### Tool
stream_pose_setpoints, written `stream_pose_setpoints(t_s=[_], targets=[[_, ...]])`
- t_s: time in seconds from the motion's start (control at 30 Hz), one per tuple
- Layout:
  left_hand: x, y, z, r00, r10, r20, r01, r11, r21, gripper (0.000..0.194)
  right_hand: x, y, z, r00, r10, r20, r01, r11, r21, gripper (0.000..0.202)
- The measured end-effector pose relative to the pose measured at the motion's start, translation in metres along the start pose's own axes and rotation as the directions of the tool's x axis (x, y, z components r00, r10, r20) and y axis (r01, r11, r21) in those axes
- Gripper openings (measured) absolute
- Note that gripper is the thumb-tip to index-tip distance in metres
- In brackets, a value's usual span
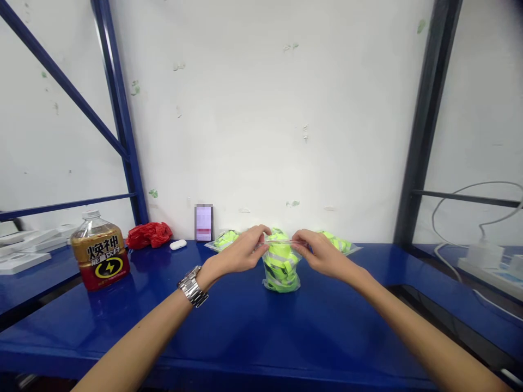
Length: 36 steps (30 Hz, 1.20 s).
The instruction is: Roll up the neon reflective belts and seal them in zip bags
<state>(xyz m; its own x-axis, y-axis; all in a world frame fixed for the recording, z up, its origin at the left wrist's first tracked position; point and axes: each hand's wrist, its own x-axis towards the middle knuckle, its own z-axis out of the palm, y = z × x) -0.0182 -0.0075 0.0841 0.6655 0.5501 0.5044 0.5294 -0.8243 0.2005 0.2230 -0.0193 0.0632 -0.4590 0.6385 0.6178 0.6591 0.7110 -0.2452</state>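
Observation:
A clear plastic bag (281, 269) with a folded neon-yellow item with pale strips inside stands upright on the blue table (229, 332). My left hand (244, 249) pinches the left end of the bag's top edge. On the right end of that edge, my right hand (321, 251) is closed, thumb against fingers. The top edge is stretched straight between both hands. Behind my left hand lies another clear bag (224, 239) with neon-yellow content, and one more such bag (338, 242) lies behind my right hand. Both are partly hidden.
A large drink bottle (100, 253) stands at the left. Beside it are a crumpled red bag (149, 235), a small white case (178, 245) and a phone (204, 223) leaning on the wall. White boxes lie far left; a power strip (490, 272) with cables is at right.

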Motion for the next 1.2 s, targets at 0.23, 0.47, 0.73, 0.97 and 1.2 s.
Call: stream_pose_setpoints(t_s=[0.23,0.47,0.73,0.97,1.2], targets=[[0.007,0.012,0.003,0.995,0.070,0.076,-0.072,0.997,0.020,0.025,-0.004,-0.004,-0.008,1.000,0.007,0.017,-0.007,1.000,0.015,0.014],[0.014,0.014,0.005,0.981,0.096,0.171,-0.108,0.992,0.065,0.023,-0.006,-0.007,-0.010,0.998,-0.006,0.064,0.001,0.998,0.069,0.024],[0.030,0.000,0.013,0.968,0.052,0.246,-0.082,0.990,0.112,0.029,-0.003,-0.005,0.003,0.998,-0.039,0.053,0.033,0.992,0.120,0.035],[0.027,0.006,-0.001,0.962,0.064,0.265,-0.099,0.988,0.119,0.027,-0.005,-0.012,-0.004,0.985,0.024,0.172,-0.025,1.000,0.003,0.045],[0.029,0.002,-0.019,0.979,0.043,0.198,-0.070,0.988,0.135,0.037,-0.002,-0.017,-0.005,0.987,-0.054,0.149,0.063,0.997,-0.054,0.056]])
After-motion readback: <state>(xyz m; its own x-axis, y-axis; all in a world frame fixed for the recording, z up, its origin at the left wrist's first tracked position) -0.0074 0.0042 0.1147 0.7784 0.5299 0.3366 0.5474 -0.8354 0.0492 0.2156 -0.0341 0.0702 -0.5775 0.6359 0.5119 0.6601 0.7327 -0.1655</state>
